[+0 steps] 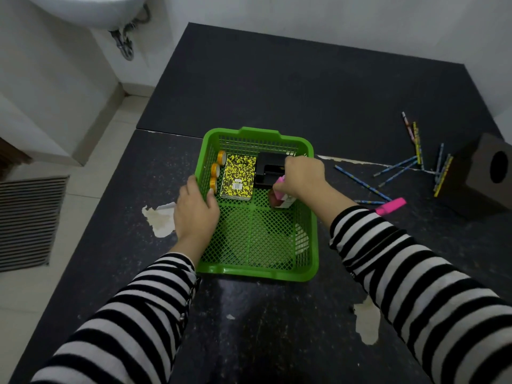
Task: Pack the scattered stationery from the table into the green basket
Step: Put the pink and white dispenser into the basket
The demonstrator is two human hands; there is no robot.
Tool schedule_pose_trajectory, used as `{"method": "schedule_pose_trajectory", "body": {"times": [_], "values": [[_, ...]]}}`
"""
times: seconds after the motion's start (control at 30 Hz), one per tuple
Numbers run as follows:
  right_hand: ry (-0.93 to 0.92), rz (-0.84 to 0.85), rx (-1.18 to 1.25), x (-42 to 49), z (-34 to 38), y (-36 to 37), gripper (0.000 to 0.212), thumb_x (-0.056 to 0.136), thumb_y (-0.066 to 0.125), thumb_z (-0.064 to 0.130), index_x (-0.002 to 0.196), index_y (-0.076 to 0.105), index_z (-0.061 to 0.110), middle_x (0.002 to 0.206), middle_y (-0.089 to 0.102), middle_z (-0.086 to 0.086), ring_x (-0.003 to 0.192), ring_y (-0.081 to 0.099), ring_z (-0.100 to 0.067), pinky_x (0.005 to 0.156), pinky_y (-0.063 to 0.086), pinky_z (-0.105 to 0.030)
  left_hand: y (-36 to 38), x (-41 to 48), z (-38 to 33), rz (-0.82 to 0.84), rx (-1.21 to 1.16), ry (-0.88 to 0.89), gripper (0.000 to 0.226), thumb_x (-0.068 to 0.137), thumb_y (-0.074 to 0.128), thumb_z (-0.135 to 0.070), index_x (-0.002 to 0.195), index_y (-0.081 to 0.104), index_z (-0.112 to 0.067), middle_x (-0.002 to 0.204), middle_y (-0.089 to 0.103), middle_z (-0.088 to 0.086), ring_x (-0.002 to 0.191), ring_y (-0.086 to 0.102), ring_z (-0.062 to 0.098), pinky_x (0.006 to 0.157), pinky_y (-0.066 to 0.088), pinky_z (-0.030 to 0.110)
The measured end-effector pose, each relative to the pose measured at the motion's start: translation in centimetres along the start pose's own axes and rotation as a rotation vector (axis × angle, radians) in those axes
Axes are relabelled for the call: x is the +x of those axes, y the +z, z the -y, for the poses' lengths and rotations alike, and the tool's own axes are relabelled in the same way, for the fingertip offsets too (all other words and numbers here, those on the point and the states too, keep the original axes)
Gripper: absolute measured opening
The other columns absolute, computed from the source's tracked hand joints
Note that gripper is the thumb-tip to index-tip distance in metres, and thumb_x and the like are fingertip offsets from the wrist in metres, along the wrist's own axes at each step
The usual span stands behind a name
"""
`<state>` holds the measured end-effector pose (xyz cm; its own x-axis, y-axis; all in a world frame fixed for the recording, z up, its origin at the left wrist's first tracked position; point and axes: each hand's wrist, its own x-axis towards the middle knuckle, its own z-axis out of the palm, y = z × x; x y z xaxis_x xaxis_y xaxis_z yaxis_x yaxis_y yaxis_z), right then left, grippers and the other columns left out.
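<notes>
The green basket (257, 270) sits at the middle of the frame on the dark speckled worktop (277, 87). The left hand (194, 214) clasps the basket's left wall, thumb inside the mesh and fingers (190, 187) curled over the outside of the rim. The right hand (303, 176) reaches into the basket's upper right part, its fingers clamped on a pink and white object (280, 196) held just above the mesh floor; what exactly it is I cannot tell.

Already in the basket, three orange tape rolls (215, 171) stand in a row against the left wall. Just right of them a yellow-and-black speckled notebook (238, 177) lies flat, and a black hole punch (270, 167) sits beside it, partly behind the right hand.

Out on the worktop at the right of the frame, several pencils (396, 169) lie scattered, and a pink highlighter (391, 205) rests near the striped right sleeve (401, 259). A dark box (482, 187) with a round hole stands at the right edge. A white sink (91, 9) hangs in the upper left.
</notes>
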<state>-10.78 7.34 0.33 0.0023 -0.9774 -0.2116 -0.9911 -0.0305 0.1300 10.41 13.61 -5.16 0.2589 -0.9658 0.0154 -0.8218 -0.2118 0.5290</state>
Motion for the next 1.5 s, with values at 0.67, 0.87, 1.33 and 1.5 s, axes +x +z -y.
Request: {"method": "schedule_pose_trajectory", "body": {"times": [0.67, 0.87, 1.33, 1.5], "values": [[-0.298, 0.191, 0.081, -1.1, -1.8, 2.9, 0.067, 0.066, 0.084, 0.037, 0.125, 0.058, 0.022, 0.114, 0.054, -0.008, 0.103, 0.058, -0.028, 0.083, 0.049, -0.033, -0.1, -0.1, 0.0, 0.017, -0.023, -0.031, 0.052, 0.094, 0.045, -0.030, 0.140, 0.032, -0.009, 0.124, 0.053, 0.021, 0.106, 0.056, 0.039, 0.079, 0.046, 0.045], [-0.213, 0.093, 0.044, -1.4, -1.2, 2.5, 0.042, 0.081, 0.068, 0.041, 0.111, 0.061, 0.012, 0.109, 0.061, -0.009, 0.100, 0.061, -0.029, 0.070, 0.045, -0.031, 0.0, -0.5, -0.2, 0.013, -0.022, -0.030, 0.051, 0.094, 0.046, -0.030, 0.139, 0.033, -0.008, 0.122, 0.054, 0.021, 0.104, 0.057, 0.038, 0.079, 0.047, 0.046], [-0.090, 0.014, 0.458, -0.7, 1.0, 3.7, 0.055, 0.074, 0.078, 0.029, 0.124, 0.060, 0.015, 0.114, 0.059, -0.014, 0.103, 0.059, -0.033, 0.084, 0.048, -0.035, 0.1, -0.5, -0.2, 0.018, 0.004, -0.025, 0.054, 0.092, 0.046, -0.032, 0.139, 0.032, -0.008, 0.123, 0.053, 0.022, 0.105, 0.056, 0.039, 0.080, 0.046, 0.046], [-0.082, -0.007, 0.515, -1.0, 1.6, 4.5, 0.058, 0.073, 0.079, 0.028, 0.125, 0.059, 0.015, 0.114, 0.058, -0.013, 0.102, 0.058, -0.033, 0.084, 0.048, -0.037, 0.1, -0.6, -0.3, 0.016, -0.001, -0.016, 0.055, 0.092, 0.047, -0.031, 0.139, 0.032, -0.007, 0.123, 0.053, 0.021, 0.105, 0.056, 0.039, 0.079, 0.045, 0.044]]}}
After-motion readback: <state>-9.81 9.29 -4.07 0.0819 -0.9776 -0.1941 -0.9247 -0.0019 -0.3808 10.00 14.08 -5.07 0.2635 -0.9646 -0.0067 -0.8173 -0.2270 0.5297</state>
